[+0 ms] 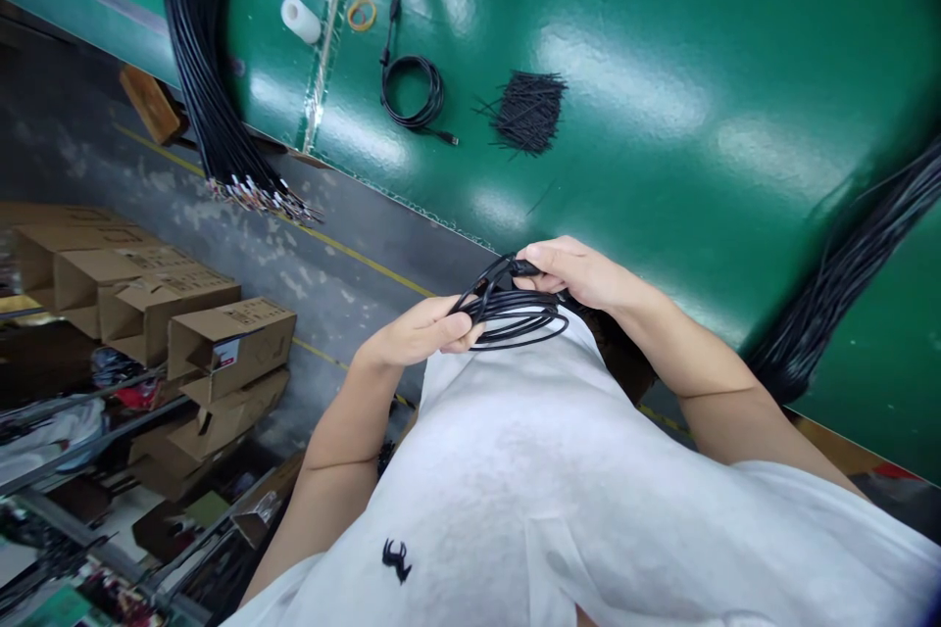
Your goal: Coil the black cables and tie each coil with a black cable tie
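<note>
A loosely coiled black cable point(525, 326) hangs between my two hands, just off the front edge of the green table and close to the white shirt. My left hand point(433, 325) is closed around the left side of the loops, thumb on top. Fingers of my right hand point(563, 269) pinch the cable near a thick black part, which looks like a connector or ferrite bead point(523, 267). Up on the table lies another black cable point(413, 93), coiled round with its plug ends sticking out. Right of it sits a pile of short black ties point(529, 113).
A thick bundle of black cables point(202, 49) droops over the table's left edge, stripped wire ends hanging down. Another bundle point(845, 274) lies at the right. A white roll point(301, 19) and yellowish rubber bands point(362, 15) rest at the back. Cardboard boxes point(231, 343) stand at the left.
</note>
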`<control>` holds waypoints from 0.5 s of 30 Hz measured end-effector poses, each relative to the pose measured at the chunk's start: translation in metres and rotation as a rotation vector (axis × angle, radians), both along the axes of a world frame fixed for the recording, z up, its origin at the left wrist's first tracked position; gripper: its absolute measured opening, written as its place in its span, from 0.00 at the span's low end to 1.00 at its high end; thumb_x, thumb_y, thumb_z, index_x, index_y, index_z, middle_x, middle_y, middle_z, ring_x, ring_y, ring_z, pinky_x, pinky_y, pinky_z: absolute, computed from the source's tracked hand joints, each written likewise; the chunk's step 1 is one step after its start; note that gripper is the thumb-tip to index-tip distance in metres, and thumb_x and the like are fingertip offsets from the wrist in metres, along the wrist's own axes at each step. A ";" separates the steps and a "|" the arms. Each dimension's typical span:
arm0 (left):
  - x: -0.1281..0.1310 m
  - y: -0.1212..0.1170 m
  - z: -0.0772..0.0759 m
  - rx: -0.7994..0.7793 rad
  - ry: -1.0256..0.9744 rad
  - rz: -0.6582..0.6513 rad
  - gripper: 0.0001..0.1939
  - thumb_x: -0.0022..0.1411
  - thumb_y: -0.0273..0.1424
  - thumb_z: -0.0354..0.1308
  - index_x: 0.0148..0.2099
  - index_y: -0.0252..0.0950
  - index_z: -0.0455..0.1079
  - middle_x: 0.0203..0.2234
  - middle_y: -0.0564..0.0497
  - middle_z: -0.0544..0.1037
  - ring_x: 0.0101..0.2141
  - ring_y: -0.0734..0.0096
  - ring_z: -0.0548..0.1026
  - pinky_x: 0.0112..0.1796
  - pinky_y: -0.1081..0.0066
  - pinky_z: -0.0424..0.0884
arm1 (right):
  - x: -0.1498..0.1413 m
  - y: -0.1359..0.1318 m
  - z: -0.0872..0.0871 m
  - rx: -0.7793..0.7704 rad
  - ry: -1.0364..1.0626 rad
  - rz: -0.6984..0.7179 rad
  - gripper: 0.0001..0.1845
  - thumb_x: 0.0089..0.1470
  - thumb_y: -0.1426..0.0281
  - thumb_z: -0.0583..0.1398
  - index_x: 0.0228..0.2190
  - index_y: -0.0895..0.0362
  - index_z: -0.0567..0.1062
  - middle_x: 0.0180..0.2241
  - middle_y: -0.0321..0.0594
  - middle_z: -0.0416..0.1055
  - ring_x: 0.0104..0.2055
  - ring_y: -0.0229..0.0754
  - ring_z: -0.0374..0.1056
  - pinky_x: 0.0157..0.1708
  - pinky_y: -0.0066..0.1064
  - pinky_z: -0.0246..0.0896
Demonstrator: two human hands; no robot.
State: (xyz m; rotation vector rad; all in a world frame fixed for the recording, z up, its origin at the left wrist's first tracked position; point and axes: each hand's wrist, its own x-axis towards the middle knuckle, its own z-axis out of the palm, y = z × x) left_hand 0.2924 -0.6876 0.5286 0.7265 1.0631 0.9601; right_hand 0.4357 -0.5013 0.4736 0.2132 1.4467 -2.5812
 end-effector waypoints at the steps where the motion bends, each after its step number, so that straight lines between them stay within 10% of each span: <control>1: 0.000 0.000 0.000 0.002 0.001 0.004 0.24 0.69 0.49 0.47 0.27 0.36 0.57 0.17 0.58 0.54 0.18 0.80 0.50 0.19 0.73 0.49 | 0.001 0.000 0.001 0.010 -0.002 -0.006 0.29 0.61 0.46 0.53 0.24 0.59 0.67 0.19 0.27 0.45 0.21 0.29 0.38 0.21 0.27 0.34; 15: 0.005 0.009 -0.003 -0.010 0.010 -0.009 0.25 0.68 0.50 0.47 0.26 0.36 0.57 0.17 0.58 0.54 0.19 0.79 0.50 0.19 0.73 0.50 | 0.009 0.007 0.004 0.045 -0.027 -0.043 0.30 0.61 0.45 0.53 0.24 0.59 0.66 0.19 0.27 0.46 0.21 0.30 0.39 0.21 0.27 0.36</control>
